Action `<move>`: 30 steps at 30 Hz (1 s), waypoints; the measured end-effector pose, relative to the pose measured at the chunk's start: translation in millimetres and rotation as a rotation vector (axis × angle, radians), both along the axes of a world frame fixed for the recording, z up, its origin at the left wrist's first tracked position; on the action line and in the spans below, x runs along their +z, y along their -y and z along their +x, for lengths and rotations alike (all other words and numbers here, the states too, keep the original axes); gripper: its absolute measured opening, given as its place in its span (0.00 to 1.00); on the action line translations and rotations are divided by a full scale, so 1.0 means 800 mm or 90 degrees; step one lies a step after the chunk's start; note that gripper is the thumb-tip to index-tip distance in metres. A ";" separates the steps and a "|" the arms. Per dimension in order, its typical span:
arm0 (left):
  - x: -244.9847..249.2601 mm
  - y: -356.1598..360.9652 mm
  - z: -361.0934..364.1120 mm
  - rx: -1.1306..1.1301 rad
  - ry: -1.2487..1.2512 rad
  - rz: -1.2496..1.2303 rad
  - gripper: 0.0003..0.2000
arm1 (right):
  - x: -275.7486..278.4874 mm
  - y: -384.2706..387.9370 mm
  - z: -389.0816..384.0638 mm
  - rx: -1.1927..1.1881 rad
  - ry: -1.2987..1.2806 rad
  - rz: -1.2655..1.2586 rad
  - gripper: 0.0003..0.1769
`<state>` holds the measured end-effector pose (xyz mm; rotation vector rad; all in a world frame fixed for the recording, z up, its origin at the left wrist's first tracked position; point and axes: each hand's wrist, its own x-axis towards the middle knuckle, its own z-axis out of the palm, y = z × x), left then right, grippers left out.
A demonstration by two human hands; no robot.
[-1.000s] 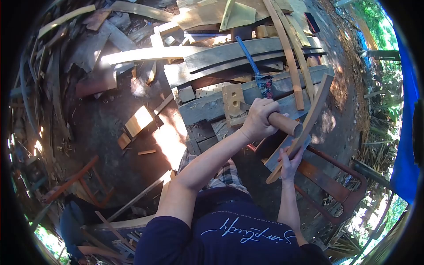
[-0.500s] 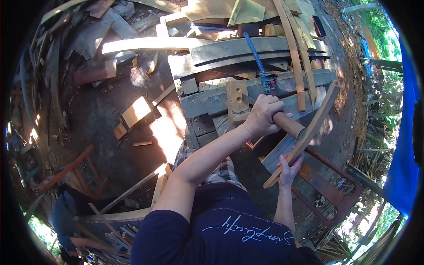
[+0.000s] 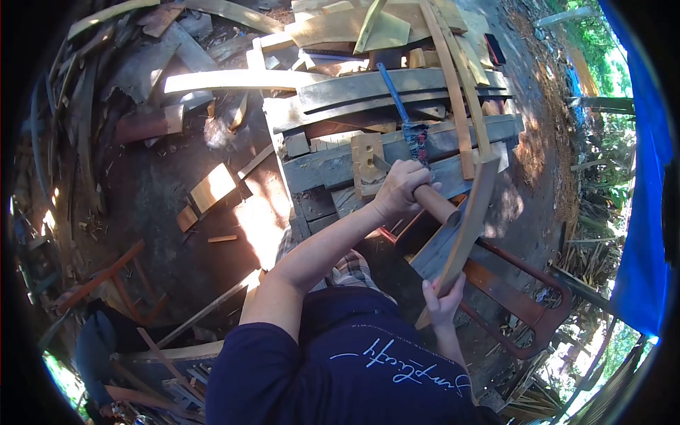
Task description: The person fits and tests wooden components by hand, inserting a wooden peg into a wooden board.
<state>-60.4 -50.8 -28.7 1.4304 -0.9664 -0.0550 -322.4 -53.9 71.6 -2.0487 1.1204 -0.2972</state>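
Note:
My left hand (image 3: 404,188) is wrapped around the thick round wooden handle of a chisel (image 3: 436,204). Its narrow metal blade reaches toward a pale wood block (image 3: 367,161) with several holes along it, which lies on the workbench. My right hand (image 3: 445,303) grips the lower part of a long squared wooden stick (image 3: 470,216). That stick slants up and away from me, overlapping the butt end of the chisel handle in this view. Just beyond my left hand lies a blue bar (image 3: 394,93) with dark cloth wrapped around its near end.
The workbench (image 3: 312,170) is made of grey planks and carries long wood strips (image 3: 451,92). A red-brown wooden frame (image 3: 545,315) stands at the right. Offcuts, including a sunlit block (image 3: 214,185), lie on the dirt floor. A dark phone-like object (image 3: 494,49) sits at the far right.
My right hand has come down toward my body, and the stick has swung left and stands steeper in view. My left hand keeps its hold on the chisel. The whole view has shifted slightly.

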 end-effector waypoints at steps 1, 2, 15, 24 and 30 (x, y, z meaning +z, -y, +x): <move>0.000 0.001 0.001 0.006 0.005 -0.005 0.14 | 0.003 -0.002 -0.004 -0.087 0.020 0.157 0.24; -0.002 0.000 0.000 -0.003 0.003 0.004 0.14 | 0.007 0.003 -0.007 -0.080 0.021 0.157 0.24; -0.011 -0.010 -0.013 -0.047 0.062 -0.004 0.14 | -0.007 0.006 -0.023 -0.016 0.064 0.011 0.28; 0.013 -0.002 -0.016 -0.038 0.121 -0.045 0.15 | 0.010 0.026 -0.023 -0.008 0.130 -0.036 0.25; 0.000 -0.007 -0.018 -0.015 0.076 -0.029 0.15 | 0.014 0.025 -0.026 0.024 0.078 -0.002 0.28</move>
